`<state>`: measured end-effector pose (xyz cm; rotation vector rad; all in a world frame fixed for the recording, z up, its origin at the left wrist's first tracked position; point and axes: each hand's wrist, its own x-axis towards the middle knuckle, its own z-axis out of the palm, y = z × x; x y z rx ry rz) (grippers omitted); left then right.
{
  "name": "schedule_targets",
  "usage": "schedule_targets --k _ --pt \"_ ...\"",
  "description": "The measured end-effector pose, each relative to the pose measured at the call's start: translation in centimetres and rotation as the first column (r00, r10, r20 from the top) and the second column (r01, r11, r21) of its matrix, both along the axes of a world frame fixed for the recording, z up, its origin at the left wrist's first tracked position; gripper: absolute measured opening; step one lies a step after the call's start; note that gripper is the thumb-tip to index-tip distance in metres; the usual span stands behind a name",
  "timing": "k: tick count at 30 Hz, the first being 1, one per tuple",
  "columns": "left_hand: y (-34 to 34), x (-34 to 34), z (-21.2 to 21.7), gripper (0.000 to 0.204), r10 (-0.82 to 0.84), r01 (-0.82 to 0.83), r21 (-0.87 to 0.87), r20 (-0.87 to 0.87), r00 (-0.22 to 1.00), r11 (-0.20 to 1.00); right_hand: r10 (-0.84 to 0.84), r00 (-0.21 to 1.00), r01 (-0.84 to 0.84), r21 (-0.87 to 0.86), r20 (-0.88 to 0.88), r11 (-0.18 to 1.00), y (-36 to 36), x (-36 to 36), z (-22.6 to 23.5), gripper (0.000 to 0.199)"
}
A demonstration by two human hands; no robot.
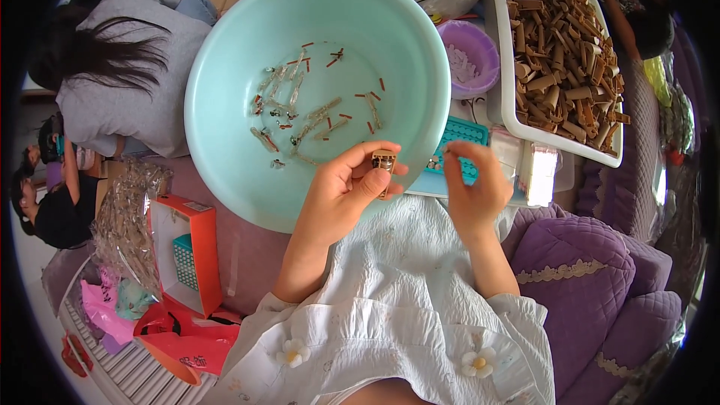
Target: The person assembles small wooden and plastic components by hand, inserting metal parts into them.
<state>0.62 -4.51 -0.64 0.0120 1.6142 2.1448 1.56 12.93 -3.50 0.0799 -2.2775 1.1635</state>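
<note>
My left hand holds a small brown tube-like piece upright between thumb and fingers, over the near rim of a large mint-green basin. In the basin's bottom lie several small clear pieces with red ends. My right hand is just to the right, its fingertips pinched on something tiny that I cannot make out, above a teal grid tray.
A white tray full of brown tubes stands at upper right. A purple bowl sits beside it. At left are an orange box, a clear bag and other people. Purple cushions are at right.
</note>
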Motion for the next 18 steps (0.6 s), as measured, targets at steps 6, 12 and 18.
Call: schedule_targets --k 6,12,18 --pt "0.9 0.0 0.3 0.028 -0.046 0.046 0.052 -0.004 0.999 0.998 0.258 0.922 -0.245 0.080 -0.290 0.966 -1.9 -0.3 1.6 0.027" --pt "1.2 0.2 0.7 0.026 -0.033 0.032 -0.051 -0.029 0.999 0.998 0.315 0.928 -0.298 0.110 -0.200 0.948 -2.1 -0.5 2.1 0.023" --pt "0.9 -0.6 0.7 0.024 -0.093 0.052 -0.271 -0.140 0.986 0.961 0.432 0.899 -0.435 0.048 0.066 0.899 -1.0 -1.4 3.9 0.019"
